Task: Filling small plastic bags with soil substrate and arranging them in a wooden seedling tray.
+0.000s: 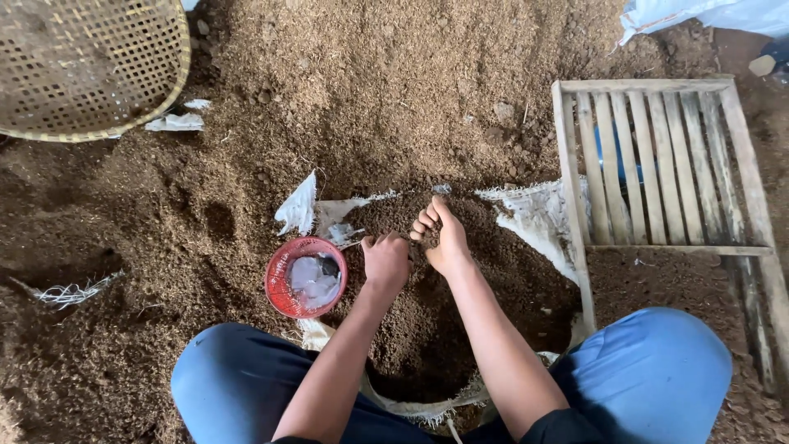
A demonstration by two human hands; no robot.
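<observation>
Fingers (424, 220) of right hand (444, 238) curled, left hand (386, 261) fisted (in sawdust (427, 312))

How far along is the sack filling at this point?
Done: the white woven sack already holds brown sawdust-like material, rim folded open. In hand: left hand and right hand press into that fill. Left: the heap around remains large; the red round bowl sits beside, unheld.

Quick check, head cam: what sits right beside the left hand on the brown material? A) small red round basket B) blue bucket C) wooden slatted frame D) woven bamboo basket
A: the small red round basket lies just left of the left hand, which rests on the brown material; the woven bamboo basket is far at the top left and the wooden slatted frame is on the right-hand side.
</observation>
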